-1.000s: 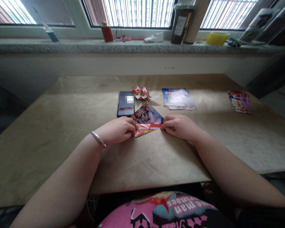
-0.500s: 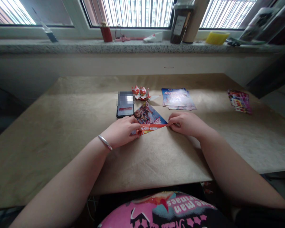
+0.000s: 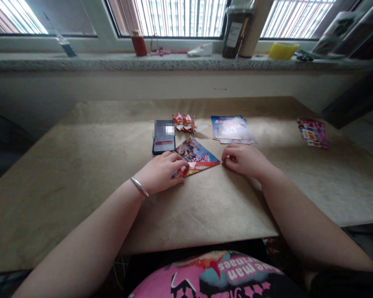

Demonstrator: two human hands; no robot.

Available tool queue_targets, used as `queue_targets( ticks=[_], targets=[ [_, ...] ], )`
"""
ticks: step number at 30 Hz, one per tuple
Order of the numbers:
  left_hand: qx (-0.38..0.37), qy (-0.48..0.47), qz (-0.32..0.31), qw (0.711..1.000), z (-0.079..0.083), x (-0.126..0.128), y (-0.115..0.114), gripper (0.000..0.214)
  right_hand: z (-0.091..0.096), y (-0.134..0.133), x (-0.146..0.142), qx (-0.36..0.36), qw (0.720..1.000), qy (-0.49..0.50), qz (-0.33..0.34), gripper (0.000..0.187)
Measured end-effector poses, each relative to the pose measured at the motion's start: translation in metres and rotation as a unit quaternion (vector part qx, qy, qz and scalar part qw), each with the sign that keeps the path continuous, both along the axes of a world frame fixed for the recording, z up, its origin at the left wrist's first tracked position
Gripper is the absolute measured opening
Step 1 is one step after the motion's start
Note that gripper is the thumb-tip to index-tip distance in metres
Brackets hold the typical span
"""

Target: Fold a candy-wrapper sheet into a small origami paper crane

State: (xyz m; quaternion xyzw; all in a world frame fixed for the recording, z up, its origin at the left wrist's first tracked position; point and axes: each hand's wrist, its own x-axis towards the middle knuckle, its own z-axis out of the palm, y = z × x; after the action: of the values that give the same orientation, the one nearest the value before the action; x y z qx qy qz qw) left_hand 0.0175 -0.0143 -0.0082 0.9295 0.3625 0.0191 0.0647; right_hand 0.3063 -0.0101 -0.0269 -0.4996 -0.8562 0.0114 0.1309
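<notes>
A printed flyer, folded to a triangle with a red strip and white lettering along its lower edge, lies on the table in front of me. My left hand, with a silver bangle at the wrist, rests on its left corner, fingers stretched over the paper and thumb apart, near the lower edge; that corner is partly hidden. At the right-hand point is my right hand, its fingers curled together just off the paper, with no paper seen in them. A phone lies beyond my left hand.
Behind the flyer sit small folded red-and-white paper pieces. A stack of blue flyers lies right of them, and pink leaflets are farther right. Bottles and a yellow item line the window sill.
My right hand has let go of the flyer's right-hand point and moved slightly away. My left fingers have spread a little more over the paper, which now lies flatter.
</notes>
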Motion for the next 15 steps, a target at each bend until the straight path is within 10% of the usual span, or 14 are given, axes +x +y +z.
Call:
queue_targets(
  ticks=[15],
  targets=[
    [0.072, -0.025, -0.083, 0.994, -0.009, 0.008, -0.005, 0.025, -0.007, -0.005, -0.025, 0.04, 0.989, 0.113, 0.084, 0.02]
  ],
)
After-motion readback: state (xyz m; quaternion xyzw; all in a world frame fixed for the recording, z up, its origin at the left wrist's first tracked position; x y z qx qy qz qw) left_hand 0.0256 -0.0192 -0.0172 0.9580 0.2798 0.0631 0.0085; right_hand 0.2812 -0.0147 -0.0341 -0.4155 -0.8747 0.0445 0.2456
